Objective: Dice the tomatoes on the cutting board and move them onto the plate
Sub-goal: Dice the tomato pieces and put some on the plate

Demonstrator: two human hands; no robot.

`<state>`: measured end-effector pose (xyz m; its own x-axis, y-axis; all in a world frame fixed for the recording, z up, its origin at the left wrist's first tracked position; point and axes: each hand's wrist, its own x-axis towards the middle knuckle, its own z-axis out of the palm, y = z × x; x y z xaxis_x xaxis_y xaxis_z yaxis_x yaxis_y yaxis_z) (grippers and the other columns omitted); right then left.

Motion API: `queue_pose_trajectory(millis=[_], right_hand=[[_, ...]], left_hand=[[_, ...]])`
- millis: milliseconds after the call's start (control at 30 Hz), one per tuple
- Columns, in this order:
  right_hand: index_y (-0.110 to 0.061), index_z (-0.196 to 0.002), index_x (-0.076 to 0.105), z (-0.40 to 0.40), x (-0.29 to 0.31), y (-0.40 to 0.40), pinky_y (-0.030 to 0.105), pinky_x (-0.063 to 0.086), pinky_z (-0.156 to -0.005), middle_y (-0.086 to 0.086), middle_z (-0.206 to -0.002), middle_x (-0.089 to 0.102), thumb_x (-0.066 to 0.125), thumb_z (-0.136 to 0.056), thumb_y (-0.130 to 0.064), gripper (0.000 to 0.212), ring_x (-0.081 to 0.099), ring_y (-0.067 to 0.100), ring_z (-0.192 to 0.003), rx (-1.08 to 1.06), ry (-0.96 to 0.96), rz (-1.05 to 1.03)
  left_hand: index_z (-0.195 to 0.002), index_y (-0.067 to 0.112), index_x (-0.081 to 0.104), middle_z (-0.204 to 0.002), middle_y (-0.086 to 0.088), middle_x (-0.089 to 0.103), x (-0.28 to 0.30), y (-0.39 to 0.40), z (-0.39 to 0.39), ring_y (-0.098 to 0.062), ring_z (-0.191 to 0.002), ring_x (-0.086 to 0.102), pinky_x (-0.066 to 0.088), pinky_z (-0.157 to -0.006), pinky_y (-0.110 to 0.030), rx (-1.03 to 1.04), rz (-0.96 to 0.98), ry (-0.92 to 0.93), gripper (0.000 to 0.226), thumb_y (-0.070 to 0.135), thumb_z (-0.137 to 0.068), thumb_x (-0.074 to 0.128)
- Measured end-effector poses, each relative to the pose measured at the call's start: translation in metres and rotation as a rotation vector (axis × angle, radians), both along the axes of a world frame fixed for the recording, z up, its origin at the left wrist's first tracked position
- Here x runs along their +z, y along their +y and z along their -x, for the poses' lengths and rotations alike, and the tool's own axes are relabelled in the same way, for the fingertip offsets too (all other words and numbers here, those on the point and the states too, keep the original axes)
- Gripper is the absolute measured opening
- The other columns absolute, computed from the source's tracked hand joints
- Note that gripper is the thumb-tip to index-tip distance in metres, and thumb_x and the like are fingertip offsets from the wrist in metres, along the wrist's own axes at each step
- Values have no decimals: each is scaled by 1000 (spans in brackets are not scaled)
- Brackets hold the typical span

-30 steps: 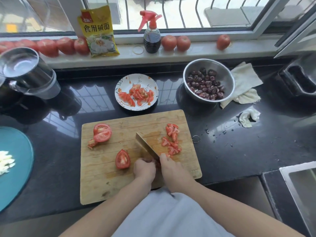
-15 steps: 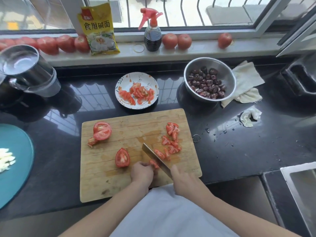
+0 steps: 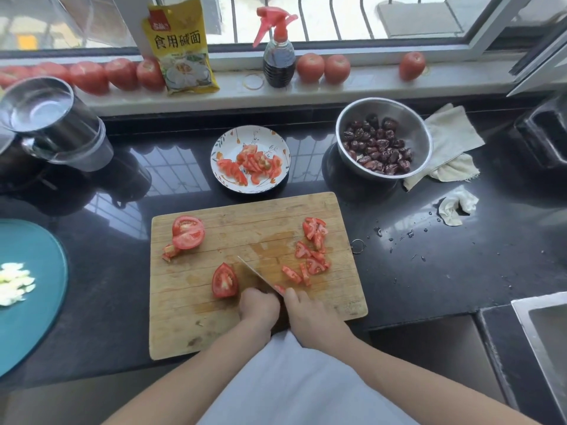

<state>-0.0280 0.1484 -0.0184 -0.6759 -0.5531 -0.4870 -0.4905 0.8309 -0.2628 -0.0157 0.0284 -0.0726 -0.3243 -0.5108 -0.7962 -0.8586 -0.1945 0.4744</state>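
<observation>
A wooden cutting board (image 3: 245, 326) lies on the dark counter. On it sit a tomato wedge (image 3: 225, 281), larger tomato pieces (image 3: 187, 233) at the far left and a scatter of diced tomato (image 3: 311, 253) on the right. My right hand (image 3: 310, 314) grips the knife (image 3: 256, 275) handle, blade angled up-left beside the wedge. My left hand (image 3: 259, 306) is curled just left of the blade near the board's front; what it holds is mostly hidden, a bit of red shows at the blade. The patterned plate (image 3: 224, 142) with tomato pieces stands behind the board.
A steel bowl of dark dates (image 3: 411, 118) sits back right, cloths (image 3: 451, 139) beside it. A teal plate (image 3: 33, 302) with pale slices lies left, a steel pot (image 3: 52, 118) back left. Whole tomatoes (image 3: 310, 67), a spray bottle (image 3: 279, 56) and a yellow packet (image 3: 179, 47) line the sill. A sink (image 3: 546, 332) is at right.
The knife swung right to push cut pieces toward the pile, then came back left next to the wedge. A few more diced pieces lie on the right.
</observation>
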Motion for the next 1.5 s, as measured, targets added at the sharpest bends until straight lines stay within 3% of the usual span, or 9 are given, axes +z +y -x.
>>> queue_pose_trajectory(millis=[200,367,467,767,933,1233,1367,1433,1500], right_hand=[[-15,-112,35,0,3,21,42,42,-64,6,-101,58,37,-94,-6,21,64,37,-89,-23,1,-35],[-22,-112,29,9,7,47,38,38,-65,1,-96,57,38,-86,4,38,62,31,-91,-184,25,7],[-21,-119,32,23,9,51,34,30,-65,2,-98,60,34,-90,4,38,60,30,-91,-199,69,21],[-23,-104,29,4,2,52,43,47,-72,2,-93,62,35,-88,0,29,64,31,-91,-258,18,28],[-17,-123,32,15,0,25,47,47,-76,9,-111,60,39,-92,-2,36,61,38,-101,-323,-54,34],[-22,-114,34,22,8,33,41,38,-66,6,-100,61,30,-93,-1,30,59,35,-92,-375,3,126],[-26,-92,19,3,6,59,43,45,-67,-2,-76,46,38,-83,2,35,50,31,-72,-188,-3,56],[-25,-95,18,-1,4,63,43,44,-67,-3,-74,44,46,-84,0,39,50,32,-70,-66,8,16],[-22,-107,28,5,6,63,42,43,-67,1,-85,54,49,-84,0,39,56,32,-79,-28,15,-9]], left_hand=[[-95,5,72,-95,-14,73,7,1,5,-36,-92,71,60,-82,-39,-65,35,-36,18,21,-88,69],[-84,8,69,-71,-9,73,12,5,9,-31,-66,78,67,-69,-44,-91,3,-22,9,9,-88,62],[-86,8,65,-67,-8,70,15,9,14,-32,-67,78,66,-73,-47,-132,26,12,11,7,-93,57],[-88,27,58,-95,3,69,10,17,29,-24,-92,67,58,-84,-40,-441,230,123,12,35,-94,66],[-93,23,58,-96,-1,64,7,18,44,-25,-89,56,44,-76,-34,-501,292,86,7,27,-97,62],[-90,23,60,-93,-1,70,0,9,48,-27,-89,70,58,-82,-40,-473,226,122,11,26,-100,55],[-100,24,64,-87,-5,76,12,-17,29,-25,-77,75,64,-77,-47,-366,97,142,17,17,-100,49],[-98,26,63,-86,-4,75,30,-38,10,-21,-71,74,63,-72,-42,-345,204,149,19,14,-99,48],[-100,29,63,-96,-1,72,45,-60,-8,-23,-84,71,58,-78,-41,-346,389,170,14,19,-99,52]])
